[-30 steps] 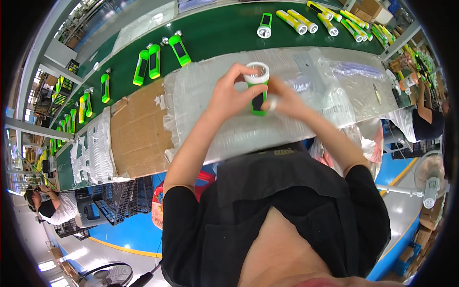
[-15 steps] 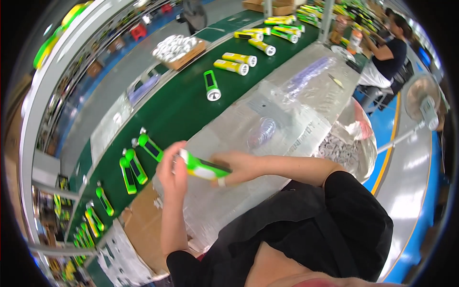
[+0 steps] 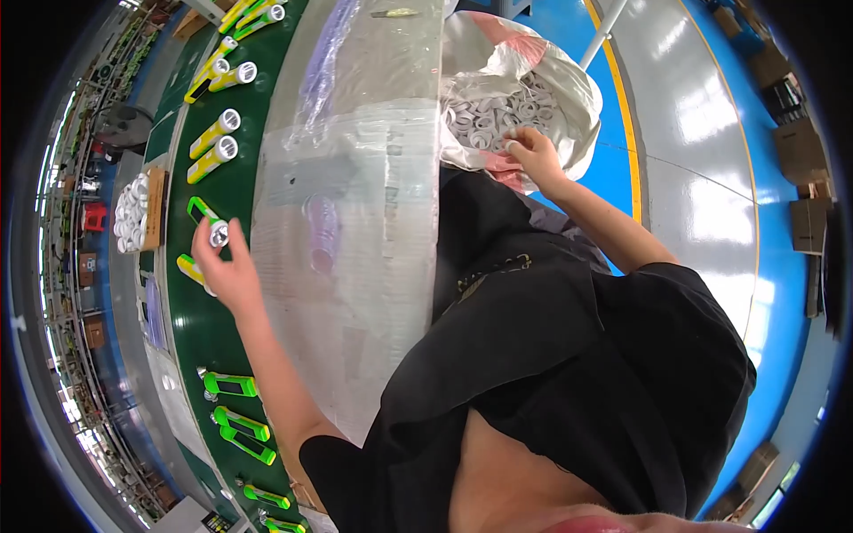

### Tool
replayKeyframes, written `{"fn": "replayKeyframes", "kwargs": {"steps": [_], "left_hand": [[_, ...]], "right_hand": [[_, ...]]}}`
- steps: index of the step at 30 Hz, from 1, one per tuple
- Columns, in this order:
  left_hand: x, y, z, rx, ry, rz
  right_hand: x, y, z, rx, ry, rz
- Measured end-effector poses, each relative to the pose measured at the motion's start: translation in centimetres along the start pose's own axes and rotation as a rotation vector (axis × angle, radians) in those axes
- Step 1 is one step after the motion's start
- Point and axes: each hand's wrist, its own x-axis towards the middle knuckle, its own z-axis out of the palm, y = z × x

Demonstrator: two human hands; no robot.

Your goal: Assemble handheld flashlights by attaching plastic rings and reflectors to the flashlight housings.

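Observation:
On the green conveyor belt at the left, my left hand [image 3: 229, 271] has its thumb and fingers around the white head of a green flashlight [image 3: 201, 210] with a dark panel. Partly behind that hand lies a yellow-green flashlight [image 3: 189, 268]. Over to the right, my right hand [image 3: 536, 158] is at an open white sack [image 3: 577, 98] filled with loose white plastic rings [image 3: 484, 115]. Its fingers are curled together over the rings; what they hold, if anything, is too small to make out.
Several yellow flashlights [image 3: 213, 158] lie farther up the belt, and several green ones [image 3: 242, 425] nearer. A plastic-covered worktable [image 3: 355, 240] stands between belt and sack. Beyond the belt is a carton of white parts [image 3: 133, 213]. A pole [image 3: 606, 31] rises behind the sack.
My view has turned to the right. My hands have parted: the flashlight between them has left the right hand, which moved to the sack, while the left reached onto the belt.

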Motion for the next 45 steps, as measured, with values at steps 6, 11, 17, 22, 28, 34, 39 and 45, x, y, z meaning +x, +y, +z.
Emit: {"fn": "replayKeyframes", "kwargs": {"steps": [6, 11, 17, 22, 28, 34, 39, 45], "left_hand": [[1.6, 20.3, 15.4, -0.418, -0.61, 0.415], [-5.6, 23.4, 34.9, -0.132, -1.06, 0.341], [-13.2, 13.0, 44.9, 0.196, -1.345, -0.112], [-13.3, 12.6, 48.5, 0.1, -1.245, -0.377], [-14.0, 14.7, 53.1, -0.008, -1.239, -0.43], [-14.8, 14.2, 51.2, 0.139, -1.297, -0.365], [-13.9, 9.7, 49.7, 0.1, -1.549, -0.371], [-15.9, 18.7, 52.6, -0.094, -1.366, -0.359]], "right_hand": [[12.7, 9.6, -9.5, -0.695, -0.034, 0.067], [20.2, 11.7, -10.5, -0.809, -0.085, 0.221], [25.8, 14.7, -10.7, -0.906, -0.168, 0.122], [32.6, 18.9, -14.1, -0.622, -0.212, 0.367], [35.3, 21.1, -16.7, -0.76, -0.286, 0.118], [24.2, 12.4, -9.1, -1.27, -0.416, 0.215], [23.4, 13.9, -6.8, -0.952, -0.792, 0.228], [30.5, 25.6, -12.9, -1.174, -0.868, -0.105]]}}
